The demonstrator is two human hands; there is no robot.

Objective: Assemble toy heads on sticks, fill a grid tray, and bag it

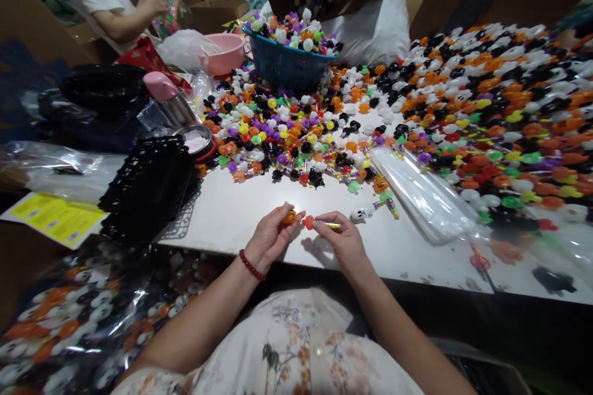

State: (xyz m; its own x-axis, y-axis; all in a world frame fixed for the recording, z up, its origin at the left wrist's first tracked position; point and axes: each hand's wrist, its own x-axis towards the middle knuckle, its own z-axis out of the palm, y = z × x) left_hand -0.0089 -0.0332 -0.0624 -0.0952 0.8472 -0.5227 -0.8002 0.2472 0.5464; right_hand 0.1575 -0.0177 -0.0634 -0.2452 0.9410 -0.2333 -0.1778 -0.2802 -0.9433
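Observation:
My left hand point(269, 236) is closed around a small orange figure point(290, 217), held between thumb and fingers above the front of the white table. Facing it, my right hand point(343, 242) pinches a thin multicoloured tube point(331, 224) with a red top point(308, 222) pointing at the left hand. The red top is close to the left fingertips; whether they touch, I cannot tell. To the right of my hands lie a white ghost-faced figure point(361, 212) and a tube with a green top point(386, 197).
Small coloured figures point(296, 129) cover much of the white table point(222, 203). A blue basket point(287, 65) heaped with more stands behind. Clear plastic bags point(426, 197) lie right, black perforated trays point(146, 188) left, near a pink-lidded bottle point(171, 99). Another person point(115, 15) handles a bag at back left.

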